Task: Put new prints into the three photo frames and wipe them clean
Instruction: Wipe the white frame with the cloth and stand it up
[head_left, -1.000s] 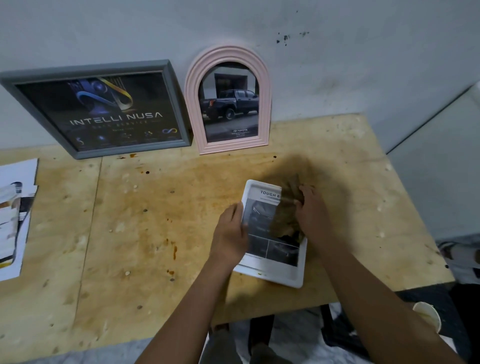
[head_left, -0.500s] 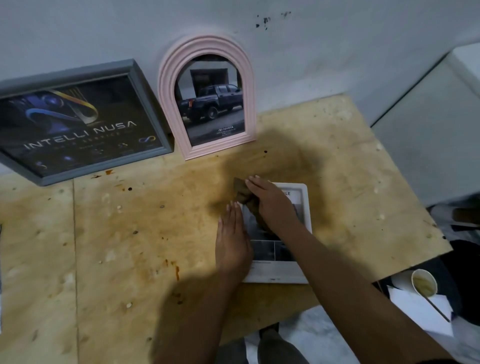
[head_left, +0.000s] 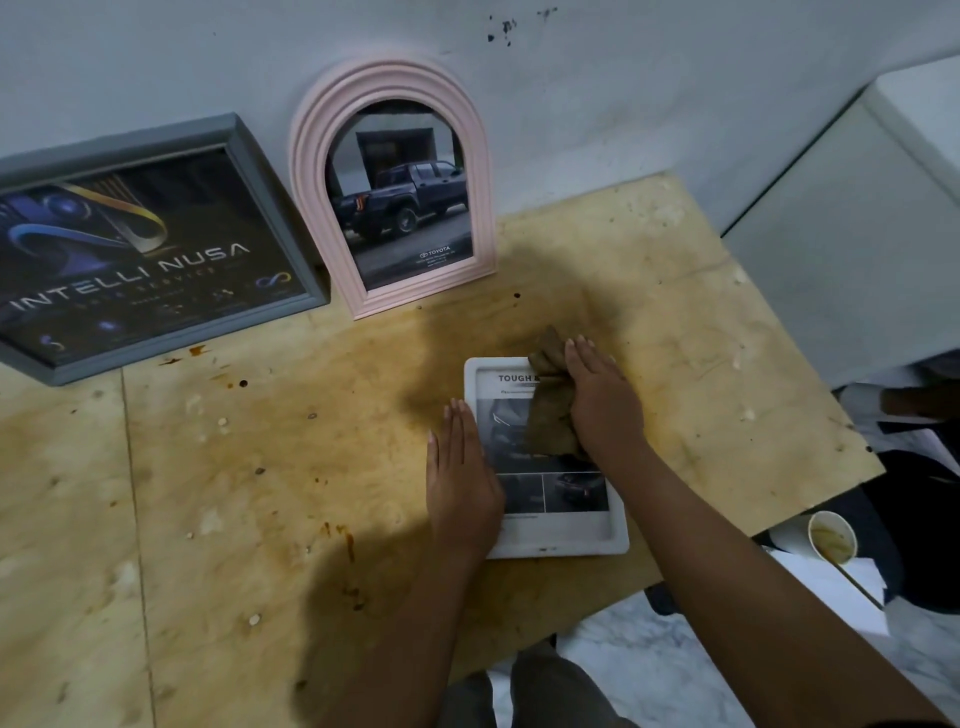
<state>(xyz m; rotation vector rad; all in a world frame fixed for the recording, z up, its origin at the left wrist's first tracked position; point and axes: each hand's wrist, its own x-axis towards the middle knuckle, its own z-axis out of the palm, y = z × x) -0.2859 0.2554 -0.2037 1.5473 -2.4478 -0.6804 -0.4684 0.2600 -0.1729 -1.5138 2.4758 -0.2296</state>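
One white frame (head_left: 558, 512) flat on stained plywood table (head_left: 249, 467), grey wall (head_left: 649, 93) behind

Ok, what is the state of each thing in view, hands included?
white frame: lying flat, print inside
cloth: on its glass, under right hand
right hand: fingers straight, pressing cloth
left hand: flat on white frame's left edge
grey frame: leaning on wall, print inside
pink frame: leaning on wall, print inside

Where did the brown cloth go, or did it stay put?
Yes, it moved. The brown cloth slid right across the white frame's top, uncovering the word TOUGH.
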